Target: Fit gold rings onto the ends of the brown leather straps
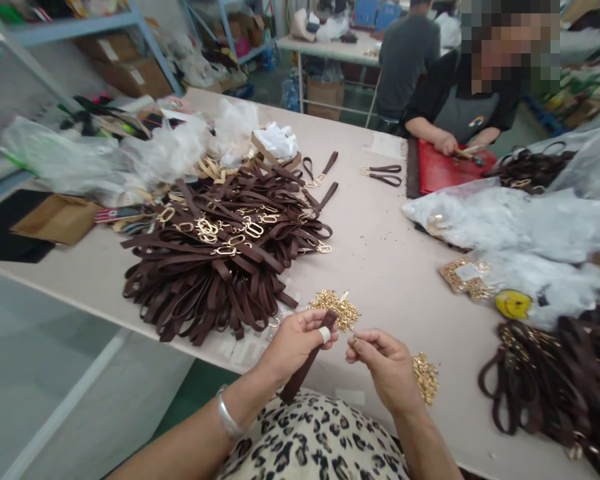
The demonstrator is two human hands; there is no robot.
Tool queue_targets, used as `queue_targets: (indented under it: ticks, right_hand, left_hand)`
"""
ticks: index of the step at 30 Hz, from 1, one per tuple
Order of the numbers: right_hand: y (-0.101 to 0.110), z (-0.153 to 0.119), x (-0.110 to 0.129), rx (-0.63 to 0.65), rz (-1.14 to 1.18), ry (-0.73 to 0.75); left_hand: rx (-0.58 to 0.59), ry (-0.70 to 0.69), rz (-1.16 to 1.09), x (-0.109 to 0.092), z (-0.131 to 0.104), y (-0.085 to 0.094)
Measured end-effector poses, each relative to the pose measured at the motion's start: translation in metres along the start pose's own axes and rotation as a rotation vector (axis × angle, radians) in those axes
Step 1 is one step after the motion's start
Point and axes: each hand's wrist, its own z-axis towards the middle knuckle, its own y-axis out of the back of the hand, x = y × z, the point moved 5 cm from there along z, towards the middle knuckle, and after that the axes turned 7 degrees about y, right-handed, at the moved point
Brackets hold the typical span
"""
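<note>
the left hand (296, 341) grasps a brown strap (300, 377) between thumb and fingers, its upper end poking out, probably to steady that end and keep it in reach of the other hand. the right hand (387, 370) is just beside it, thumb and fingertips drawn in; i cannot tell whether they grip a tiny piece. a heap of gold metal bits (347, 313) lies just beyond the hands and a smaller heap (425, 380) beside the right wrist, seemingly for easy picking. the pale table (390, 283) also bears a strap pile (205, 293) and plastic bags (520, 223). across it, a co-worker (467, 117) handles something over a red mat (433, 170); blue shelves (70, 28) stand behind.
</note>
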Motion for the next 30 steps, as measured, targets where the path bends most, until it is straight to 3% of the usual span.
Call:
queue_targets:
  ticks: [8, 20, 26, 30]
  right_hand:
    - [-0.001, 0.002, 0.006, 0.031, -0.166, 0.054]
    - [0.003, -0.003, -0.002, 0.023, -0.307, 0.206]
    - [0.003, -0.006, -0.019, -0.119, -0.053, 0.072]
    - [-0.001, -0.006, -0.022, -0.126, 0.009, 0.044]
  left_hand:
    - [0.054, -0.075, 0.155, 0.011, -0.001, -0.021]
    - [0.035, -0.137, 0.342, 0.021, 0.003, -0.023]
    - [0.015, -0.184, 0.515, 0.021, -0.003, -0.021]
    - [-0.001, -0.178, 0.566, 0.026, -0.003, -0.019]
